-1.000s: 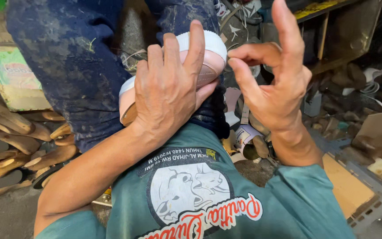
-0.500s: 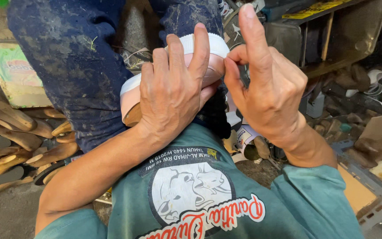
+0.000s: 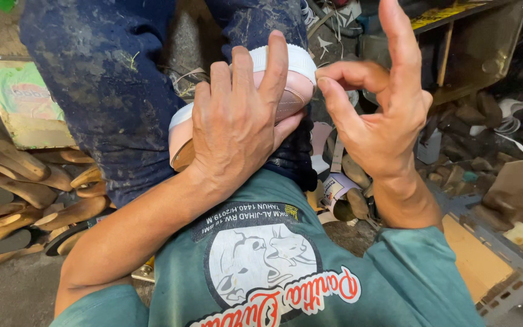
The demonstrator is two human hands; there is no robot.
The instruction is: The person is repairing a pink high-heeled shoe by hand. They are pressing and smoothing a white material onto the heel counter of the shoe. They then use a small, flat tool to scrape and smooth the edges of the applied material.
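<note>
My left hand (image 3: 237, 127) lies flat over a pink shoe (image 3: 292, 91) with a white sole rim, pressing it against my lap between my dark blue, dust-stained trouser legs (image 3: 98, 91). Its fingers wrap over the shoe's top toward the toe. My right hand (image 3: 376, 115) is raised just right of the shoe's toe, thumb and forefinger pinched together at the sole's edge, the other fingers pointing up. Whether something thin is held in the pinch is too small to tell. My green printed shirt (image 3: 273, 266) fills the bottom of the view.
Several wooden shoe lasts (image 3: 13, 194) are heaped on the floor at the left beside a flat box (image 3: 19, 103). A small can (image 3: 337, 191) and scraps lie under my right wrist. A wooden shelf (image 3: 455, 48) stands at the upper right, cardboard (image 3: 473, 260) below it.
My right hand has closed in from a spread pose, its thumb and forefinger now pinched at the shoe's toe edge. My left hand has stayed on the shoe.
</note>
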